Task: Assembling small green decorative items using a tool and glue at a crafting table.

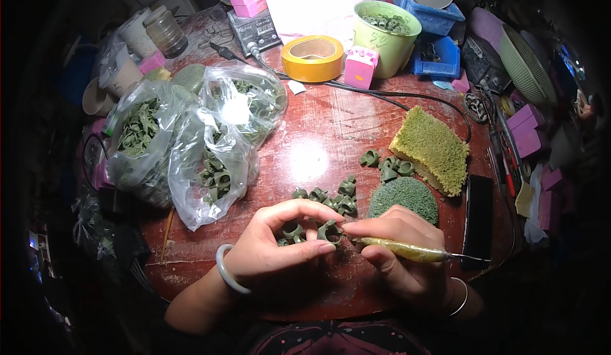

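My left hand [267, 240] pinches a dark green ring [327, 226] between thumb and forefinger, just left of the middle of the table's near side. My right hand [407, 280] grips a slim hand tool [415, 251] with a yellow wrapped handle. A thin metal end sticks out of it to the right, while its other end points at the ring and is mostly covered by my fingers. More green rings [344, 201] lie just beyond my left hand, and a few show behind its fingers. A round green pad [404, 197] sits right behind my right hand.
Clear plastic bags [184, 164] of green pieces stand at left. Beyond the pad are loose rings [389, 167] and a yellow-green sponge [429, 151]. Yellow tape [312, 59], a pale green cup [398, 49] and black cords [407, 95] lie at the back. A black strip [478, 218] is at right.
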Action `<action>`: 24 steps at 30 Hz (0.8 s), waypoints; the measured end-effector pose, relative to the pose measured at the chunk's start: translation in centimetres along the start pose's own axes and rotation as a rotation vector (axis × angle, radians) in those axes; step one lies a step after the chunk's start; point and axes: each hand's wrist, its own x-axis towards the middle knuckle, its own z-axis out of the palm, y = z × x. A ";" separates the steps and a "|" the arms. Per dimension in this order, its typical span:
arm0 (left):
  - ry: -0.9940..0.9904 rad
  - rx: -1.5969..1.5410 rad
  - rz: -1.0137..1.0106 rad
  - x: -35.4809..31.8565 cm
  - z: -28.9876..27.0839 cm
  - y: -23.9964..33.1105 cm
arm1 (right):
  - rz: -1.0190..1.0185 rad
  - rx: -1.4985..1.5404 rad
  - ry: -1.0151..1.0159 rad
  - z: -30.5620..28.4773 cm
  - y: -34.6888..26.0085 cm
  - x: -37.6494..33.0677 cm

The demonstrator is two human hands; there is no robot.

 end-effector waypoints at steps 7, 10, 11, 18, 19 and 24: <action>-0.024 0.081 0.102 0.1 -0.2 -0.4 | 0.030 0.034 -0.003 -0.1 0.0 -0.1; -0.024 0.122 0.146 0.1 -0.3 -0.7 | 0.119 0.147 -0.040 -0.2 -0.1 -0.3; -0.022 0.123 0.145 0.1 -0.3 -0.7 | 0.189 0.220 -0.053 -0.3 -0.2 -0.3; 0.006 0.020 0.037 0.0 -0.1 -0.1 | 0.302 0.480 0.020 -0.1 -0.3 -0.8; 0.036 -0.104 -0.056 -0.1 0.1 0.1 | 0.241 0.424 0.051 0.0 -0.3 -0.7; 0.057 -0.218 -0.127 0.0 0.4 0.6 | 0.124 0.259 0.064 0.2 -0.1 -0.3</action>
